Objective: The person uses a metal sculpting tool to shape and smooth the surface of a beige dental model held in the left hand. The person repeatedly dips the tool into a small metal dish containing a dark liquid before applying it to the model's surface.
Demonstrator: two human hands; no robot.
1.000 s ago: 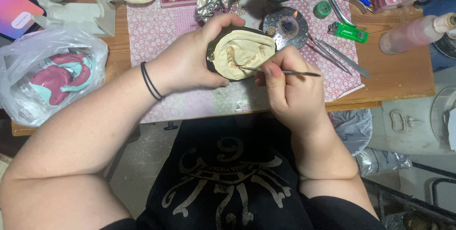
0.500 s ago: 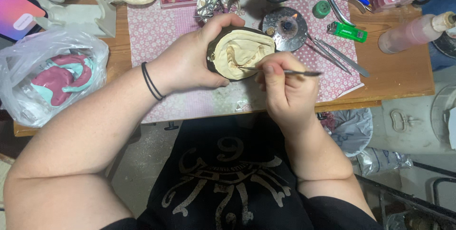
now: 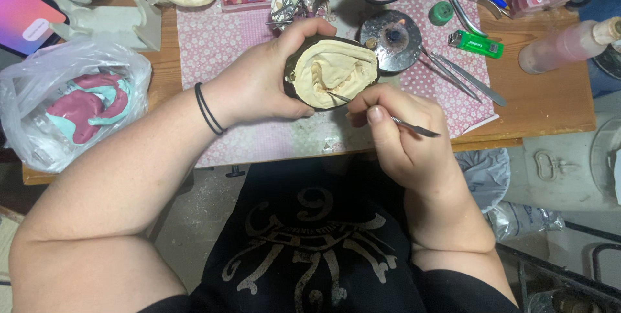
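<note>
- Clearly, in the head view, the left hand (image 3: 265,83) cups a dark flask (image 3: 294,83) holding a cream plaster cast (image 3: 336,70) – fingers wrapped round its back and rim, thumb under the near edge, held above the patterned mat (image 3: 220,48) at the table's front.
- Right hand (image 3: 404,135) pinches a thin metal carver (image 3: 414,127) pen-style, fingers closed tight, tip touching the cast's inner ridge.
- Cast looks stiff but brittle and chalky – likely to chip under a hard dig; best gripped by the flask's outer wall, not the plaster.
- Carver seems light and slick; a hold near the tip gives control.
- Nearby: a round metal dish (image 3: 391,38), a green lighter (image 3: 475,43), a plastic bag (image 3: 71,112).
</note>
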